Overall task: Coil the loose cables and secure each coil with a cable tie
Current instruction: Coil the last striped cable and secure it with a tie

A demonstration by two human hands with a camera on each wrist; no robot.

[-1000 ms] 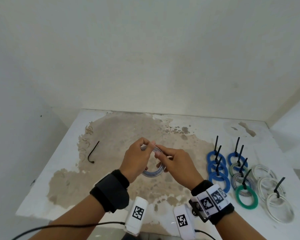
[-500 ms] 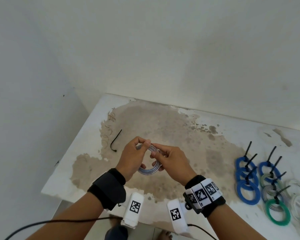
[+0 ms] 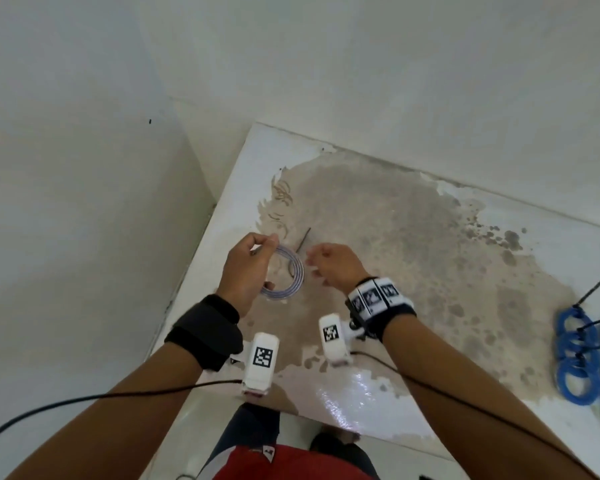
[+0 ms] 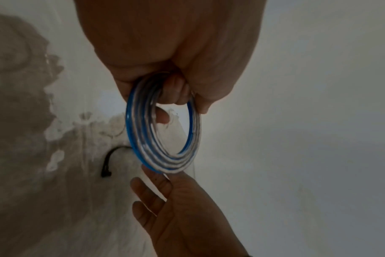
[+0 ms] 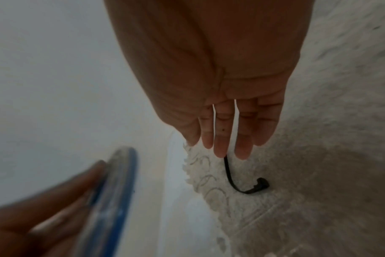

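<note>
Worktop (image 3: 430, 271): white surface with a wide brown stain, set into a corner between white walls (image 3: 361, 64). I see its left edge just beside my left hand.

Finished coils (image 3: 577, 355): blue rings with black ties standing out of them, grouped at the far right edge of the worktop, well apart from both hands. A green one shows partly at the frame edge beneath them.

My left hand (image 3: 246, 271): raised over the left part of the worktop, fingers curled round the cable coil (image 3: 293, 277), thumb and forefinger pinching its top. In the left wrist view the coil (image 4: 163, 128) hangs as a ring of several turns, clear sheath with a blue stripe, fingers (image 4: 176, 90) hooked through its upper part. No tie on it that I can see.

My right hand (image 3: 333, 265): just beside the coil, holding nothing. The right wrist view shows the fingers (image 5: 222, 139) straight and slightly spread, pointing down at the worktop.

Loose cable tie (image 5: 242, 182): black, curved, lying on the stained worktop right below the right fingertips; contact I cannot tell. The head view shows it (image 3: 303, 239) only as a thin dark line between the two hands.
</note>
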